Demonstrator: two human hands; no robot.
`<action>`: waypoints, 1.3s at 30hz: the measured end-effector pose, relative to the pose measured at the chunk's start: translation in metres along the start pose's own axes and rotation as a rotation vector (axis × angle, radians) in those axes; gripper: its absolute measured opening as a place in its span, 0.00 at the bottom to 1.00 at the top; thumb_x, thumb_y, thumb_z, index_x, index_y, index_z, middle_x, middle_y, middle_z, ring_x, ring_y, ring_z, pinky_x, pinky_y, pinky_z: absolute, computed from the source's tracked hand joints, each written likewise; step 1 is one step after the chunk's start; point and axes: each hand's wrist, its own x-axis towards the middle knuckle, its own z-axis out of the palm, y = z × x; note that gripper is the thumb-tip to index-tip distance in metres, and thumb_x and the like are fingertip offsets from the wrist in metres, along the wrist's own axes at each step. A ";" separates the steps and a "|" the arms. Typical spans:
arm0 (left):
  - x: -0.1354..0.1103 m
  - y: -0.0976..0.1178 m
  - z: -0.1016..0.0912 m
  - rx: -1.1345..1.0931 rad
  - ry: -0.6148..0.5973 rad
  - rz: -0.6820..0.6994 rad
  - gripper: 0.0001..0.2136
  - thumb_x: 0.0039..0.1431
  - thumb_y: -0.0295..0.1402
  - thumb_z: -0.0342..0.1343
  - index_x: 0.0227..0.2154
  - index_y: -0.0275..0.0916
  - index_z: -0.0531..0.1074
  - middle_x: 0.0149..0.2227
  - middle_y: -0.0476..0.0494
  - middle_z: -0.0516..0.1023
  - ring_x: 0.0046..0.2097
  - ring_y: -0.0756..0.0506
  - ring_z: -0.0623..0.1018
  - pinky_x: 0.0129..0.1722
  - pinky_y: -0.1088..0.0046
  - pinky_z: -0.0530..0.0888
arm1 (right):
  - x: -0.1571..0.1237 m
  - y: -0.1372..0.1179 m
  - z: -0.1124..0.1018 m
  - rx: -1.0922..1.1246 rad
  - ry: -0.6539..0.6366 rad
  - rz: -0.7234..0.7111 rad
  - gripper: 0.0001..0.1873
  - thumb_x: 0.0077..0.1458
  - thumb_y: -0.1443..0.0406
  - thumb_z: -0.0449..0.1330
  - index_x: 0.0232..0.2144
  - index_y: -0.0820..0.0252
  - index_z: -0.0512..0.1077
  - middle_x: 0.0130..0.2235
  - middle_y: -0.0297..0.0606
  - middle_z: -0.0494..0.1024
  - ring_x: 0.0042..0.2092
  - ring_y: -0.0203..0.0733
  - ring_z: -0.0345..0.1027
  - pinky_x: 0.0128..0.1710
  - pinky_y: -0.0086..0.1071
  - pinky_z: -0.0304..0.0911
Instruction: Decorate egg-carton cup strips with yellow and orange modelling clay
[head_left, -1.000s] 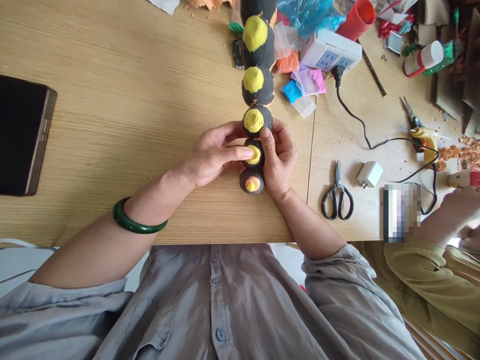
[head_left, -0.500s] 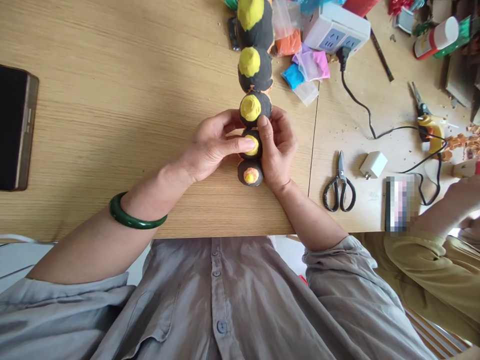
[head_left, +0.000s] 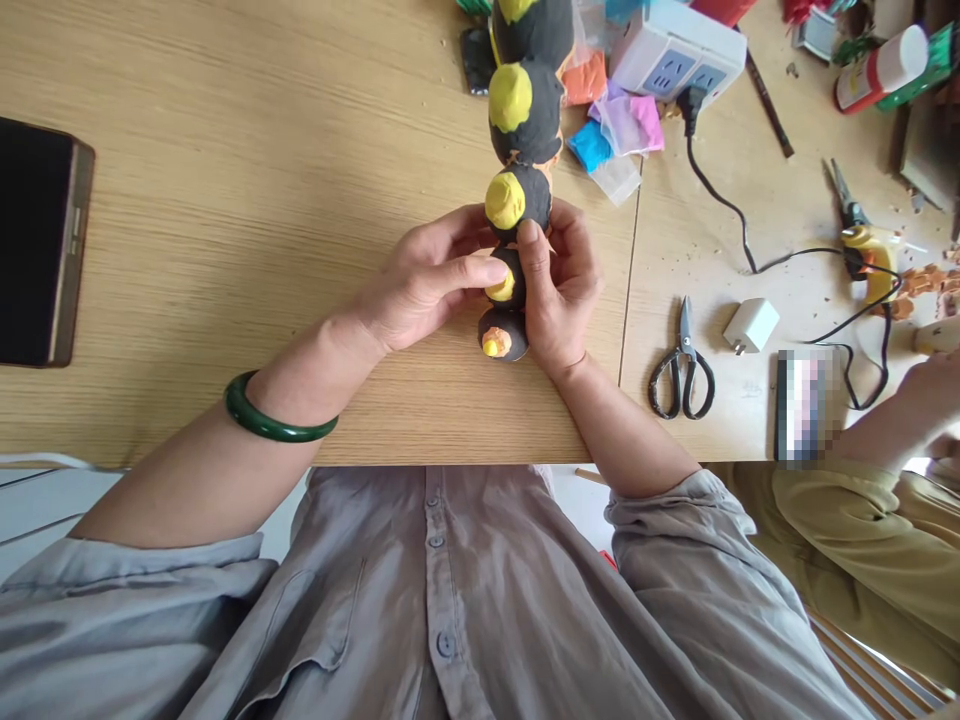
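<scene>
Between my hands is a long clay model (head_left: 525,110) made of several black balls in a row, larger toward the far end, with yellow cone-like knobs and orange clay along the right side. The ball nearest me carries an orange patch with a small yellow tip. My left hand (head_left: 431,275) grips the model from the left, its thumb on the yellow knob of the second-nearest ball. From the right, my right hand (head_left: 562,285) holds it with the thumb on the black clay; its other fingers curl behind. The model's far end is cut off by the view's top edge.
Right of the model lie scissors (head_left: 682,365), a white charger (head_left: 751,325) and a glue gun (head_left: 870,260) with a black cord. Farther back are clay packets (head_left: 630,120) and a power strip (head_left: 682,60). A phone (head_left: 41,245) lies left; a co-worker's arm (head_left: 892,400) is at right.
The clay model has rolled slightly to the left, so its knobs face more leftward and more orange shows on its right side. Both hands keep their hold. The whole view has shifted a little.
</scene>
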 end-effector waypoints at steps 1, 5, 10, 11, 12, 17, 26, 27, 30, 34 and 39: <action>0.000 0.000 0.000 0.009 -0.002 0.007 0.18 0.58 0.40 0.75 0.51 0.49 0.84 0.55 0.45 0.86 0.54 0.38 0.78 0.53 0.62 0.78 | -0.001 -0.001 0.000 -0.010 -0.006 0.007 0.26 0.71 0.34 0.63 0.51 0.42 0.77 0.47 0.37 0.83 0.49 0.48 0.80 0.53 0.44 0.82; 0.001 0.000 -0.004 -0.001 -0.064 -0.007 0.18 0.59 0.39 0.73 0.52 0.50 0.86 0.57 0.46 0.86 0.55 0.38 0.78 0.55 0.61 0.79 | -0.001 -0.003 0.000 -0.022 0.003 -0.004 0.28 0.71 0.31 0.60 0.52 0.43 0.76 0.46 0.37 0.83 0.49 0.48 0.81 0.54 0.45 0.83; 0.002 -0.001 -0.005 -0.001 -0.050 -0.001 0.20 0.57 0.43 0.78 0.52 0.50 0.86 0.56 0.44 0.87 0.56 0.38 0.80 0.53 0.62 0.80 | -0.002 -0.008 0.001 -0.118 0.032 -0.022 0.29 0.72 0.31 0.57 0.51 0.43 0.76 0.43 0.36 0.80 0.44 0.47 0.79 0.47 0.43 0.82; 0.002 -0.002 -0.004 -0.001 -0.046 0.006 0.21 0.56 0.43 0.80 0.52 0.50 0.86 0.57 0.45 0.87 0.58 0.37 0.80 0.54 0.62 0.80 | -0.003 -0.009 0.001 -0.131 0.039 -0.015 0.29 0.72 0.31 0.57 0.50 0.43 0.76 0.42 0.36 0.79 0.43 0.47 0.79 0.46 0.43 0.82; 0.002 -0.002 -0.004 0.001 -0.042 0.016 0.22 0.55 0.43 0.81 0.52 0.50 0.86 0.58 0.45 0.87 0.61 0.36 0.80 0.56 0.62 0.80 | -0.003 -0.009 0.001 -0.135 0.045 -0.004 0.28 0.72 0.31 0.58 0.50 0.43 0.76 0.41 0.36 0.79 0.43 0.47 0.79 0.45 0.43 0.81; 0.002 -0.004 -0.002 0.071 -0.015 0.079 0.22 0.57 0.45 0.81 0.52 0.50 0.86 0.59 0.47 0.88 0.65 0.35 0.80 0.67 0.57 0.78 | -0.004 -0.001 0.001 -0.083 0.024 0.082 0.29 0.70 0.31 0.61 0.51 0.44 0.77 0.40 0.38 0.80 0.48 0.50 0.81 0.47 0.44 0.85; 0.002 -0.007 -0.006 0.161 -0.036 0.119 0.26 0.57 0.41 0.80 0.58 0.45 0.85 0.60 0.39 0.86 0.74 0.28 0.77 0.69 0.52 0.82 | -0.003 0.004 0.004 -0.114 0.023 -0.021 0.34 0.70 0.28 0.57 0.51 0.46 0.76 0.39 0.35 0.76 0.35 0.43 0.74 0.36 0.41 0.78; 0.002 -0.007 -0.006 0.161 -0.015 0.102 0.28 0.56 0.40 0.80 0.58 0.44 0.84 0.60 0.38 0.86 0.73 0.27 0.77 0.68 0.52 0.83 | -0.003 0.004 0.005 -0.106 0.021 -0.014 0.34 0.70 0.28 0.57 0.51 0.46 0.76 0.40 0.35 0.75 0.35 0.43 0.74 0.35 0.41 0.78; 0.002 -0.005 -0.004 0.140 0.044 0.079 0.31 0.52 0.35 0.81 0.60 0.41 0.82 0.60 0.35 0.86 0.71 0.27 0.80 0.67 0.54 0.83 | -0.001 0.002 0.005 -0.063 0.025 0.006 0.34 0.69 0.27 0.58 0.50 0.46 0.76 0.40 0.34 0.75 0.36 0.42 0.75 0.35 0.40 0.77; 0.000 0.000 -0.002 0.121 0.023 0.072 0.33 0.49 0.32 0.82 0.61 0.42 0.82 0.60 0.37 0.86 0.71 0.29 0.80 0.70 0.56 0.82 | -0.002 -0.004 0.004 -0.037 0.044 0.006 0.32 0.70 0.29 0.59 0.49 0.46 0.75 0.41 0.35 0.75 0.38 0.44 0.76 0.38 0.42 0.78; -0.001 0.004 -0.005 0.116 -0.067 0.025 0.31 0.50 0.34 0.81 0.59 0.46 0.83 0.62 0.40 0.85 0.70 0.30 0.79 0.65 0.57 0.83 | -0.001 -0.002 0.003 -0.056 0.057 0.000 0.31 0.69 0.29 0.59 0.50 0.44 0.75 0.41 0.36 0.77 0.39 0.47 0.74 0.41 0.44 0.79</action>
